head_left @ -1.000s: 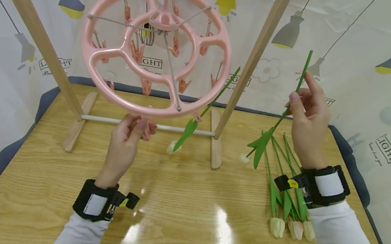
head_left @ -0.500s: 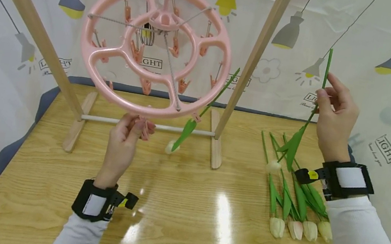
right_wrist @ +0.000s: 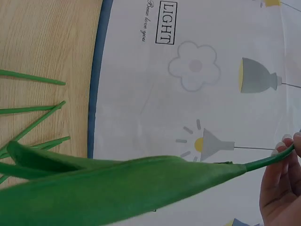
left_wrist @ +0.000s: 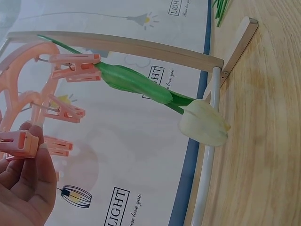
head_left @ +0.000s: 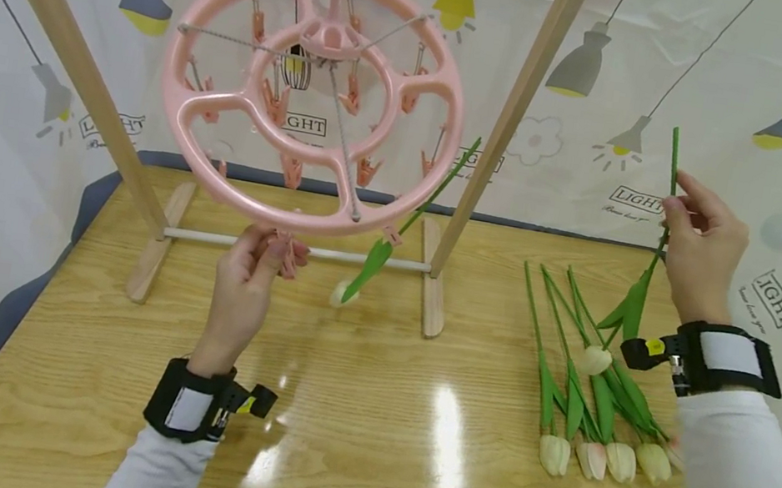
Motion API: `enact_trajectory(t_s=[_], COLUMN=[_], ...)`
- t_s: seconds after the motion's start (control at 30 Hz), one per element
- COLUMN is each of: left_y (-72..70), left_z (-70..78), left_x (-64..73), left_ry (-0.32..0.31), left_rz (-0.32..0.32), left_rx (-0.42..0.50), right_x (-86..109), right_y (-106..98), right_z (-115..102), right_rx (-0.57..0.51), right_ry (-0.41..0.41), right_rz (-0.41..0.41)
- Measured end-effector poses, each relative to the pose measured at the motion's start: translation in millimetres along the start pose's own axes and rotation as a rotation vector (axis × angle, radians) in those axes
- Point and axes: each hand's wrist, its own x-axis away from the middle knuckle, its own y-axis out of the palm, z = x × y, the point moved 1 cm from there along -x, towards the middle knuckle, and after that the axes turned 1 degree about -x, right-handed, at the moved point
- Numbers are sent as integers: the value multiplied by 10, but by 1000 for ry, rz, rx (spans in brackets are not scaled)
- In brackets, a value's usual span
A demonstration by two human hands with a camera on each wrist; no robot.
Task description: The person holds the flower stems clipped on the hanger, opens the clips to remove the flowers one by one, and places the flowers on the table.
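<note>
My left hand pinches a pink clothespin below the front rim of a pink round hanging dryer; the left wrist view shows the fingertips around its end. My right hand holds a white tulip by its green stem between thumb and fingers, the flower head pointing down over the tulips on the table. Another white tulip hangs head down from a clothespin at the dryer's right front. In the right wrist view a large leaf of the held tulip fills the foreground.
Several tulips lie on the wooden table at the right, heads toward me. A wooden stand with a white crossbar frames the dryer. Other pink clothespins hang from it. Behind is a lamp-patterned cloth.
My right hand has moved right with the held tulip, first level or slightly up, then a little lower. The left hand stays at the clothespin, almost unmoved.
</note>
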Motion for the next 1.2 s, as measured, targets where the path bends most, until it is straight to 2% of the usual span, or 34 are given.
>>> enact_trajectory(t_s=[0.17, 0.4, 0.5, 0.7, 1.0, 1.2], left_y=[-2, -9, -11, -7, -18, -22], left_z=[-7, -6, -4, 9, 5, -3], left_x=[-3, 6, 10, 15, 23, 21], left_ry=[24, 37, 43, 38, 28, 31], left_rz=[7, -10, -8, 5, -2, -10], left_rx=[12, -5, -4, 9, 1, -9], right_x=[-14, -6, 8, 14, -80, -112], right_y=[-88, -199, -243, -325, -454, -505], right_z=[136, 305, 356, 407, 295, 279], right_rx=[148, 173, 217, 203, 169, 204], right_ry=[21, 90, 101, 134, 193, 216], right_rz=[-55, -96, -104, -103, -85, -93])
